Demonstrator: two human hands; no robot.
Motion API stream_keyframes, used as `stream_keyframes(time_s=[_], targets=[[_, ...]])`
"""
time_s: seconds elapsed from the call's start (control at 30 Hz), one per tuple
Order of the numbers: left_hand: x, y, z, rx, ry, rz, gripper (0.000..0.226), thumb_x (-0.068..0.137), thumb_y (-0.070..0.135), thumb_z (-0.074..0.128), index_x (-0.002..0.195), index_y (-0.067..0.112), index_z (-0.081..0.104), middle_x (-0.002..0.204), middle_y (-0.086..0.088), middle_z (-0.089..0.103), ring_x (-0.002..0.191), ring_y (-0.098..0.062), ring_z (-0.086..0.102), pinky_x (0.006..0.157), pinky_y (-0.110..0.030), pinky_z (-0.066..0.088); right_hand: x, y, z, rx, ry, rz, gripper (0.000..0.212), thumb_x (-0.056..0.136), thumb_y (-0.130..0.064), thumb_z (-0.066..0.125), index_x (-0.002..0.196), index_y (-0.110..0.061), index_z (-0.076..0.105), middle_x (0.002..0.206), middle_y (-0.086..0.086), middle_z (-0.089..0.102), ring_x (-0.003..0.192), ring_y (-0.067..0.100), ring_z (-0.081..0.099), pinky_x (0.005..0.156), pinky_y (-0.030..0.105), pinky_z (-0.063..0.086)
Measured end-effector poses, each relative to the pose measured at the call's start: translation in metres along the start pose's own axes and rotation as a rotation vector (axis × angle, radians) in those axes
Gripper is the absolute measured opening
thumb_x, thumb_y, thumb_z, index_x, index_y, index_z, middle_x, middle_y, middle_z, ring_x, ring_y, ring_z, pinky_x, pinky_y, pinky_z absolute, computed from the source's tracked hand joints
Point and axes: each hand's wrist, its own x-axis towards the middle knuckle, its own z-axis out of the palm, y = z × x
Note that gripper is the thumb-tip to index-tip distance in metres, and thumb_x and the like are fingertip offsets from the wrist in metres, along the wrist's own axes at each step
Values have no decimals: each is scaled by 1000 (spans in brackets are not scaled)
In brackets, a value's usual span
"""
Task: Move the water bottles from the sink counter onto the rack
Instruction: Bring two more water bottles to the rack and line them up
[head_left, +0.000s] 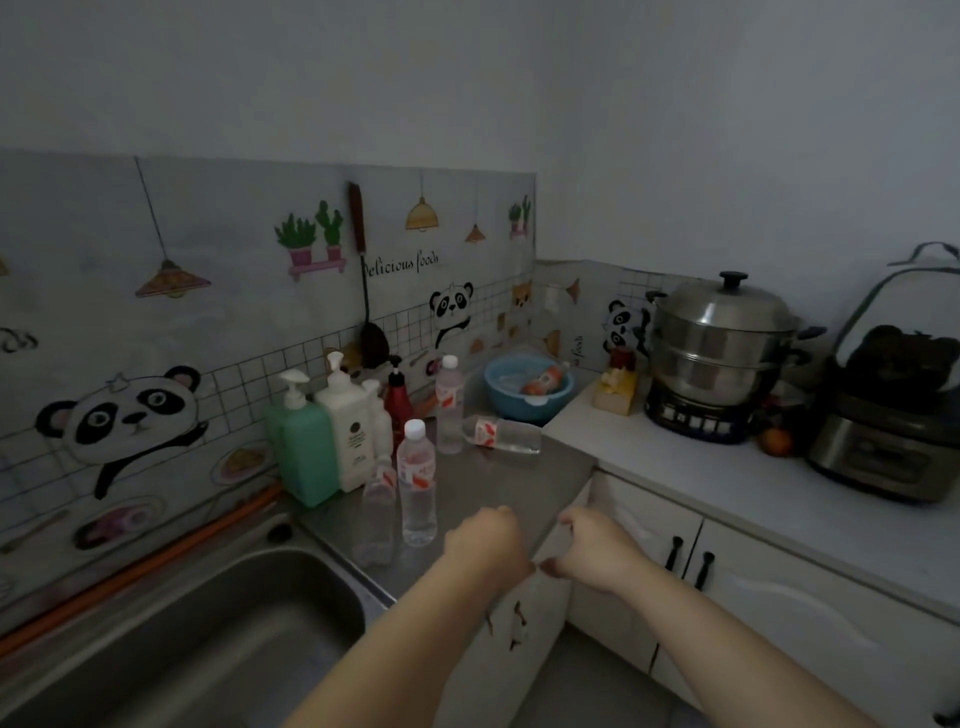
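Several clear water bottles with red-and-white labels are on the steel sink counter (498, 483). One upright bottle (417, 488) stands nearest me, with a second bottle (377, 514) leaning just left of it. Another upright bottle (449, 405) stands further back, and one bottle (503, 435) lies on its side to the right. A further bottle (543, 381) lies in a blue basin (524, 397). My left hand (485, 545) and my right hand (597, 545) hover over the counter's front edge, fingers curled, holding nothing. No rack is in view.
A green pump bottle (306, 452), a white pump bottle (345, 415) and a red dispenser (398, 400) stand against the wall. The sink basin (218, 623) is at lower left. A steel steamer pot (719, 343) and another appliance (888, 415) occupy the white counter on the right.
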Motion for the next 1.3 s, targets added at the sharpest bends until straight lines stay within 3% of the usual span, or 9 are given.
stream_keyframes(time_s=[0.07, 0.17, 0.3, 0.47, 0.7, 0.9, 1.17, 1.3], targets=[[25, -5, -2, -21, 11, -45, 49, 80, 34, 60, 123, 14, 50, 124, -7, 56, 113, -28, 55, 96, -43, 47, 34, 2, -5, -17, -14, -33, 61, 73, -31, 74, 127, -14, 51, 132, 7, 55, 116, 22, 55, 96, 30, 47], [57, -14, -3, -70, 54, -159, 51, 81, 31, 62, 125, 10, 47, 125, -9, 54, 114, -29, 53, 95, -42, 48, 84, 1, -13, -81, -66, -82, 73, 75, -30, 74, 138, -13, 41, 140, 6, 47, 124, 21, 50, 97, 26, 43], [93, -23, 0, -195, 157, -318, 46, 78, 32, 62, 120, 16, 51, 121, -8, 58, 108, -26, 57, 91, -41, 51, 148, -4, -21, -98, -147, -190, 67, 78, -26, 73, 135, -11, 43, 138, 6, 50, 122, 20, 53, 93, 23, 42], [119, -24, 7, -302, 300, -526, 47, 81, 33, 61, 123, 17, 45, 125, -8, 55, 113, -28, 55, 94, -43, 48, 208, -11, -28, -165, -234, -315, 74, 75, -30, 75, 138, -10, 40, 142, 8, 45, 129, 22, 47, 101, 28, 39], [146, -39, 22, -550, 626, -732, 65, 74, 33, 73, 128, 13, 42, 127, -9, 52, 115, -26, 53, 97, -39, 48, 264, -17, -14, -194, -312, -409, 76, 74, -31, 76, 138, -12, 40, 139, 9, 48, 123, 22, 52, 97, 28, 43], [182, -61, 35, -704, 852, -796, 100, 57, 38, 84, 137, 14, 30, 136, -6, 48, 125, -24, 47, 103, -42, 43, 318, -26, 2, -211, -334, -402, 76, 75, -30, 75, 139, -10, 40, 141, 9, 47, 125, 22, 50, 95, 26, 44], [216, -77, 57, -810, 1100, -792, 111, 51, 14, 89, 143, 13, 26, 143, -10, 44, 131, -28, 42, 105, -44, 40, 382, -45, 29, -229, -368, -408, 62, 72, -31, 76, 127, -13, 55, 126, 6, 62, 112, 20, 60, 89, 25, 48], [226, -79, 62, -895, 1184, -774, 105, 56, 1, 85, 142, 15, 27, 141, -8, 45, 129, -24, 44, 106, -35, 38, 403, -47, 36, -206, -301, -406, 65, 76, -29, 75, 132, -9, 49, 132, 8, 57, 120, 24, 54, 94, 26, 43]])
